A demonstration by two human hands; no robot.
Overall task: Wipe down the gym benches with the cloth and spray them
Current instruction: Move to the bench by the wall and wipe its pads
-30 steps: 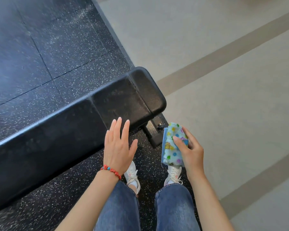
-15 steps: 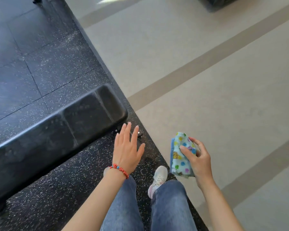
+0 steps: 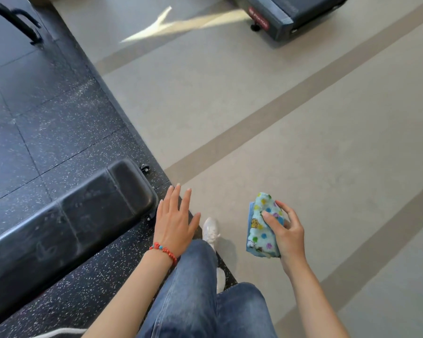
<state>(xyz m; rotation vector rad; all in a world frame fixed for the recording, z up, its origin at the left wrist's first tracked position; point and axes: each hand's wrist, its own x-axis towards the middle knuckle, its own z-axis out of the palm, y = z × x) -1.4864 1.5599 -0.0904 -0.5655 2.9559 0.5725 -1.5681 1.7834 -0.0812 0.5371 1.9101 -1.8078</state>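
A black padded gym bench lies at the lower left on speckled black rubber flooring, its rounded end pointing right. My left hand, with a red bead bracelet at the wrist, hovers flat with fingers spread just past the bench's end, not touching it. My right hand holds a folded light-blue cloth with coloured dots, to the right over the beige floor. No spray bottle is in view.
The rubber mat's edge runs diagonally from the top left down to my feet. Beige floor with darker stripes fills the right. A dark machine base stands at the top right, a black metal frame at the top left.
The view has swung right and away from the bench, which slid to the lower left. My left hand came off the pad's side. A foot has stepped onto the beige floor.
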